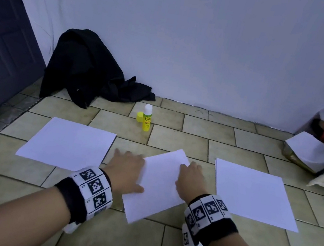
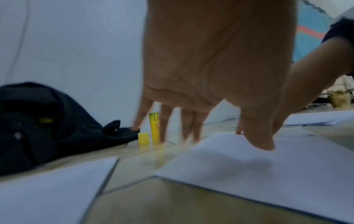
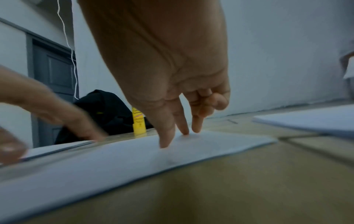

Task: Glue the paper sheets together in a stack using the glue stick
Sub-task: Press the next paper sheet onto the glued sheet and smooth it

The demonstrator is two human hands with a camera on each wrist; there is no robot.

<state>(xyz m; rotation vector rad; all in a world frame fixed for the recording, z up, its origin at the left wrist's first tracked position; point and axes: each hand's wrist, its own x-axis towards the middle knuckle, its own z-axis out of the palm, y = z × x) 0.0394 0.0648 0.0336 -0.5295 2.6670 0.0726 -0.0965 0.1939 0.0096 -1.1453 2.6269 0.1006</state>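
Both hands are down flat on the floor, working one skewed white paper sheet (image 1: 157,184) between them. The left hand (image 1: 127,170) has its fingers spread and straight, thumb tip pressing the sheet's left edge while the other fingertips land on the beige floor tiles (image 1: 199,127) beside it. The right hand (image 1: 189,178) is fairly relaxed too, a couple of fingertips (image 3: 184,131) pushing on the sheet's right edge, the rest loosely curled. Neither hand is actually holding anything.

At about 10 o'clock from the hands lies another flat white sheet of paper (image 1: 69,144), and at 3 o'clock a thin white paper pile (image 1: 252,193). The uncapped yellow glue stick (image 1: 147,118) stands upright at 12 o'clock, well apart from the hands, with its little yellow cap (image 1: 139,117) touching or just beside it. Behind that, at 11, a crumpled black cloth (image 1: 89,67) sits against the wall.

Looks to me like the positioning step: squaring up the sheet. Next I'd guess someone has to reach for the glue.
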